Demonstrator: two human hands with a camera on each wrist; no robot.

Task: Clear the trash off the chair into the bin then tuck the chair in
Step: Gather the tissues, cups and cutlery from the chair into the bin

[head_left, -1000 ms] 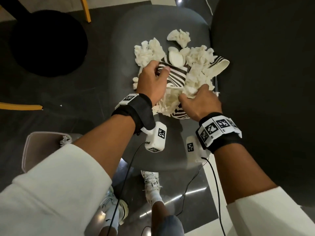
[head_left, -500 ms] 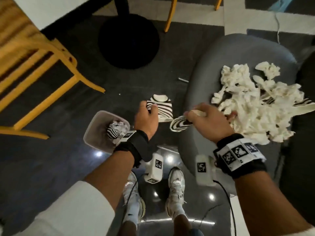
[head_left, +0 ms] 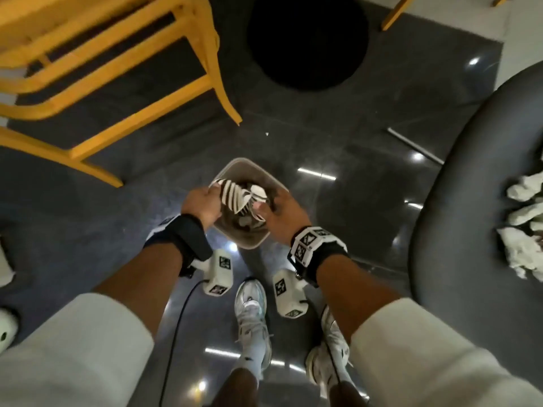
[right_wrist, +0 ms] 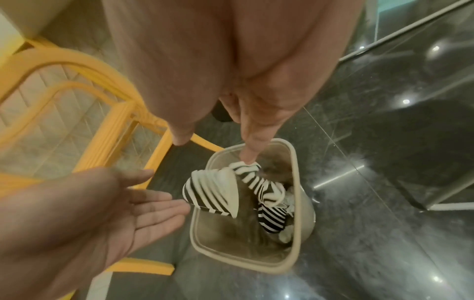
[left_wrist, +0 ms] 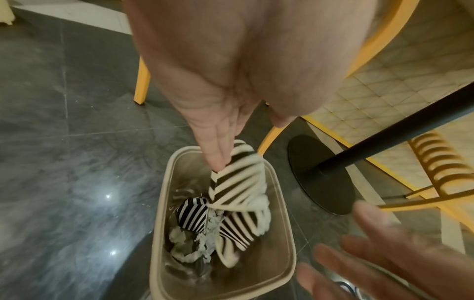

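Trash, in the form of two striped paper pieces (head_left: 235,196), is leaving the hands directly over the bin (head_left: 255,245), which is standing on the dark floor (head_left: 367,186) between the yellow chair (head_left: 117,83) and the grey chair (head_left: 458,201). The left hand (head_left: 202,204) is hovering above the bin's near-left rim with its fingers (left_wrist: 215,150) straightened and spread; one fingertip is only grazing the top edge of its striped piece, so that grasp is let go. The right hand (head_left: 282,214) is hanging over the bin's right side, fingers (right_wrist: 252,142) likewise extended, the tip of one just touching its crumpled striped piece (right_wrist: 246,168); nothing is being pinched there either. Both hands are being kept inside the bin's outline, probably so the light paper drops in rather than drifting onto the floor. Striped scraps and white crumpled tissue (left_wrist: 189,243) are already lying at the bottom of the bin. Beyond the bin's right side, a heap of white crumpled paper (head_left: 523,230) is waiting on the grey chair's seat, so clearing looks only partly done and tucking the chair in is not yet started.
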